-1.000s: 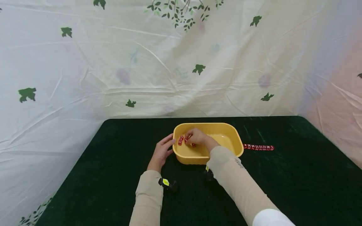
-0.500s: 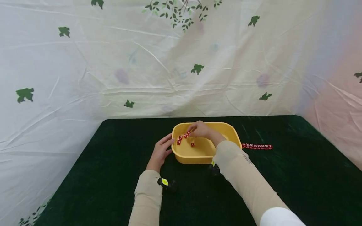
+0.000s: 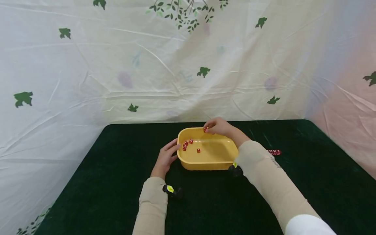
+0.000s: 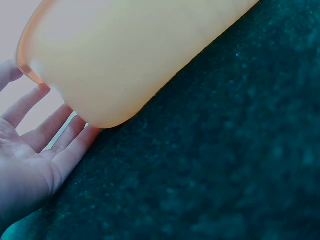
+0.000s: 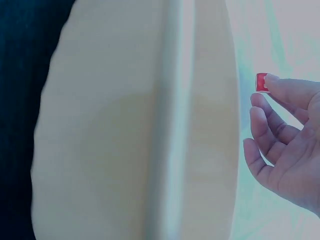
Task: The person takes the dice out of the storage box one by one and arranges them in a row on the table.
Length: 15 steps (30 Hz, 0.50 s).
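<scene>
A yellow plastic basin (image 3: pixel 205 166) stands on the dark green cloth. At its left end, my left hand (image 3: pixel 164 158) touches the outer wall with extended fingers, also seen against the basin wall (image 4: pixel 125 65) in the left wrist view. My right hand (image 3: pixel 221 126) pinches a red die (image 5: pixel 261 82) between thumb and fingertips, above the basin's back rim. Inside the basin, at the left, lie a short line of red dice (image 3: pixel 185 145), a die (image 3: pixel 191 141) near it and another die (image 3: pixel 198 150) apart.
A row of red dice (image 3: pixel 274 152) lies on the table right of the basin, partly hidden by the right forearm. Behind the table (image 3: pixel 132 140) hangs a pale curtain (image 3: pixel 164 81) with green leaf prints.
My right hand has risen from the basin's left part, moving right and back with a die pinched in it. The left hand keeps its place at the basin's left end.
</scene>
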### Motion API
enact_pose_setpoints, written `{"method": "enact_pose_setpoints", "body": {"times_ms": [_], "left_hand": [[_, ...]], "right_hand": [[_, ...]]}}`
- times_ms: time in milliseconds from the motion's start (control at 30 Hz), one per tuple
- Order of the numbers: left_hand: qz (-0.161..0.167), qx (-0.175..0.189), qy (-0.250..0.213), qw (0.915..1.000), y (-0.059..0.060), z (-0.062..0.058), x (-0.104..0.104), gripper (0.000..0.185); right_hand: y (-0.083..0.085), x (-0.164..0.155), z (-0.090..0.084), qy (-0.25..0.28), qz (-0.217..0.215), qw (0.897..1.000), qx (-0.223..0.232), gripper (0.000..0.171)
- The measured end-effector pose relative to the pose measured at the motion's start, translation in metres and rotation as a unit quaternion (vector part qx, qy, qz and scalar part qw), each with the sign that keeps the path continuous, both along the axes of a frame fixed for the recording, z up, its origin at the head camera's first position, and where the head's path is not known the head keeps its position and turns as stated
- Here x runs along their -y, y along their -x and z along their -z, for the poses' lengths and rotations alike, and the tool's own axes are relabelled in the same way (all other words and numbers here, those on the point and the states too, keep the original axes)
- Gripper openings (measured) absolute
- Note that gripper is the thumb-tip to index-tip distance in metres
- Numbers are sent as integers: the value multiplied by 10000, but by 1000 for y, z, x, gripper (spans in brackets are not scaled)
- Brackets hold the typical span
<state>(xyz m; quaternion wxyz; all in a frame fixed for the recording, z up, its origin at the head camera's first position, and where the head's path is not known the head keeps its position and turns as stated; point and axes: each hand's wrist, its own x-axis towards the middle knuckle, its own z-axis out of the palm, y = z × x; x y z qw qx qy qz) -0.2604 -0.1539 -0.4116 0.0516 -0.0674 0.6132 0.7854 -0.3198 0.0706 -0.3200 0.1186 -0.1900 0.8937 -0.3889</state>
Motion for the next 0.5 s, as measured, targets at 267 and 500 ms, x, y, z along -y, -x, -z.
{"method": "enact_pose_setpoints", "body": {"times_ms": [267, 500], "left_hand": [[1, 24, -30, 10000, 0, -2, 0, 38], [2, 46, -28, 10000, -1, -1, 0, 38]], "right_hand": [[-4, -32, -14, 135, 204, 9997, -45, 24], [-6, -66, -19, 21, 595, 9982, -110, 26]]}}
